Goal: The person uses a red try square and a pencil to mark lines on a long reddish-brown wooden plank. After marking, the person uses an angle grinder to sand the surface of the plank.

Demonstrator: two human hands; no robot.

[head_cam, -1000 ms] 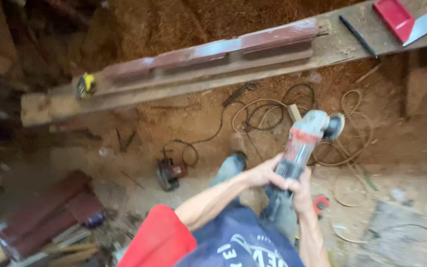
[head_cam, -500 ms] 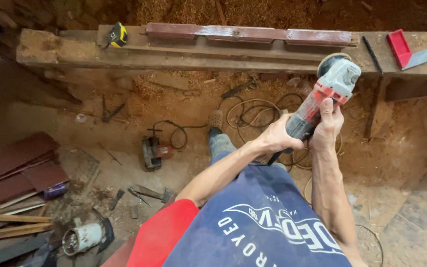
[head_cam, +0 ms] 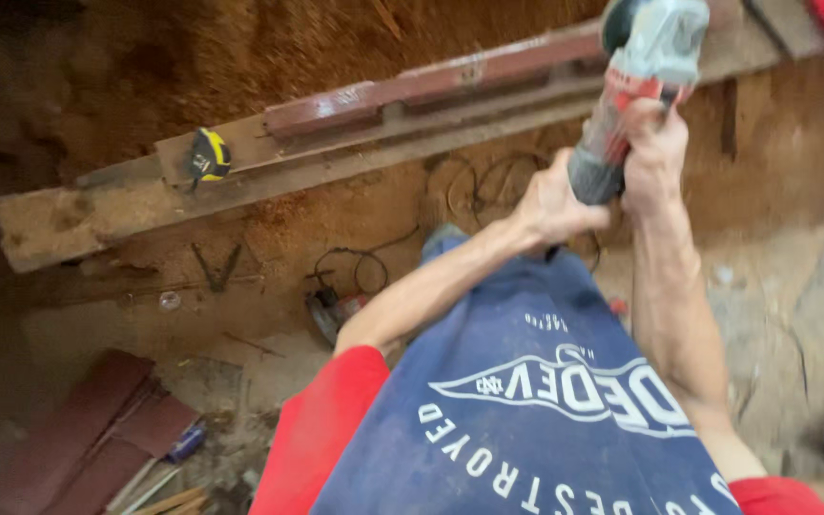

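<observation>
Long wooden beam (head_cam: 78, 215), yellow tape measure (head_cam: 209, 154), reddish boards (head_cam: 431, 88) on top

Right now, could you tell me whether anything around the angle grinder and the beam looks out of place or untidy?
Yes. A second power tool lies on the dirt floor with its cord looped loosely beside the person's foot. A tape measure sits on the beam. Both hands, left hand and right hand, grip the angle grinder.

The beam (head_cam: 240, 186) is lying bare at its left end, with only the tape measure (head_cam: 209, 154) sitting there. A dark red board (head_cam: 431, 91) is covering its middle, where the grinder (head_cam: 636, 81) is hanging over it.
</observation>
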